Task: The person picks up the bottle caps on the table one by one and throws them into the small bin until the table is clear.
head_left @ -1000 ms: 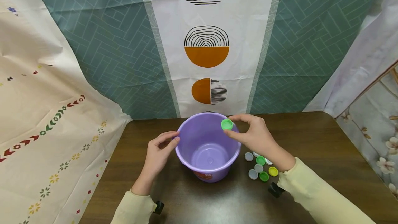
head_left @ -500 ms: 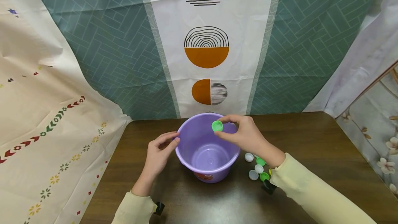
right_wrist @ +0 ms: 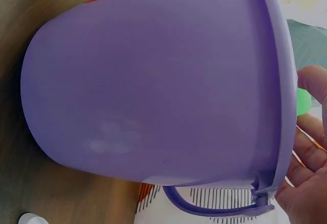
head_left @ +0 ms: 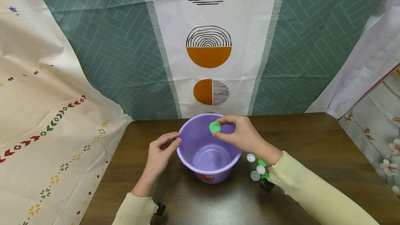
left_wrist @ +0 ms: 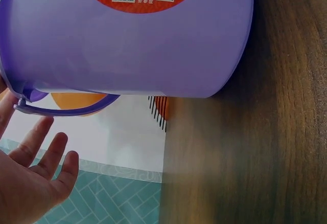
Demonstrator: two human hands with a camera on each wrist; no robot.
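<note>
Lower centre: right hand [head_left: 240, 134] pinches green cap [head_left: 215, 127] over purple bucket [head_left: 194, 141]; left hand [head_left: 158, 152] pinches rim [head_left: 208, 172]. Release best made low, clear of rim.

the green cap [head_left: 215, 127] is held tilted over the mouth of the purple bucket [head_left: 200, 140], its hollow side showing; it seems just above the rim. the bucket, red-labelled in front, stands upright on the table [head_left: 193, 204].
</note>
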